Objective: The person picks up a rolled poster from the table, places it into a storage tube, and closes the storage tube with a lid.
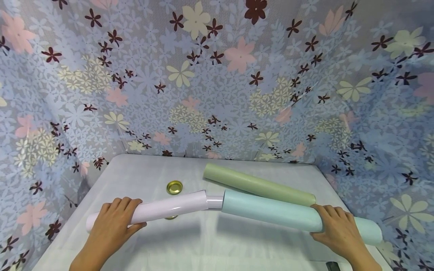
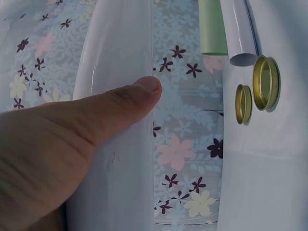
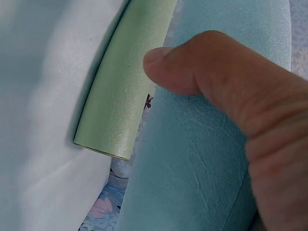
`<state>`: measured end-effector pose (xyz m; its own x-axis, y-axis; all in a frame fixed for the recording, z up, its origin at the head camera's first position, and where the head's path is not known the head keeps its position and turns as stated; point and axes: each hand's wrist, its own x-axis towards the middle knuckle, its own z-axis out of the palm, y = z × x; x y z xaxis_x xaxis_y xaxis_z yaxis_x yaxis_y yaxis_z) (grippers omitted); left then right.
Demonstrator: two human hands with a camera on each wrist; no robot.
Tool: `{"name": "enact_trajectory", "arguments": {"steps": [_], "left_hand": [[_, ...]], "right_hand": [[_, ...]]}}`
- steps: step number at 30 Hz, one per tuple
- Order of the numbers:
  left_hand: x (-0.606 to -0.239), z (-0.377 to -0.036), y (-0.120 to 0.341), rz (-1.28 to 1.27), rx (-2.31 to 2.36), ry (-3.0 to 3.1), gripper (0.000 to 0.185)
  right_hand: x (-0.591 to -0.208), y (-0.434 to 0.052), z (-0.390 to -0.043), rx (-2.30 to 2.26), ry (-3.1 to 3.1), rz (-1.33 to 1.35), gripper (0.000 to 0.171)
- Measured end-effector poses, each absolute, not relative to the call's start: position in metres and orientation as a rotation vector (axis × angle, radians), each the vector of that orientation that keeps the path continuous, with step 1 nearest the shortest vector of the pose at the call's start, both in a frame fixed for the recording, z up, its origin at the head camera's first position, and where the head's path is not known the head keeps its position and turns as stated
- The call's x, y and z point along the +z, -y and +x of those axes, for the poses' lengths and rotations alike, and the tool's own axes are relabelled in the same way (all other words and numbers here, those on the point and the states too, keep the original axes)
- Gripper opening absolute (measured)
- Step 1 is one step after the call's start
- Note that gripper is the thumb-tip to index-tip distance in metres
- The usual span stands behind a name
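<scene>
My left hand (image 1: 110, 227) grips a pale lilac tube (image 1: 169, 207) near its left end, the thumb (image 2: 120, 108) lying along its side. In my right hand (image 1: 339, 229) is a wider light blue tube (image 1: 271, 212), gripped toward its right end, thumb across it in the right wrist view. Both tubes are raised, with shadows below on the white table (image 1: 190, 248). Their inner ends face each other, a short gap apart. A white tube (image 2: 238, 29) lies on the table; in the head view only a short piece shows through that gap.
A green tube (image 1: 244, 180) lies behind the light blue one. Two gold lids (image 2: 266, 83) rest on the table near the tube ends; the lilac tube mostly covers one in the head view. A dark object (image 1: 333, 266) sits at the front right. Flowered cloth (image 1: 217, 82) hangs around.
</scene>
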<state>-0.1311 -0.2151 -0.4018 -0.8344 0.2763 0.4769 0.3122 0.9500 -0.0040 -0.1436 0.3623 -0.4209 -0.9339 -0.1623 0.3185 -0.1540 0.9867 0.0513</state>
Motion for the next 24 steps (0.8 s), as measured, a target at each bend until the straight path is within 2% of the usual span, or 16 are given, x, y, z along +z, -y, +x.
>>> {"name": "enact_trajectory", "arguments": {"steps": [24], "left_hand": [[-0.4035,-0.1333,0.2134,-0.406,-0.107,2.645,0.06]], "right_hand": [[-0.4173,-0.357,-0.1396,-0.041,2.778,0.252,0.082]]}}
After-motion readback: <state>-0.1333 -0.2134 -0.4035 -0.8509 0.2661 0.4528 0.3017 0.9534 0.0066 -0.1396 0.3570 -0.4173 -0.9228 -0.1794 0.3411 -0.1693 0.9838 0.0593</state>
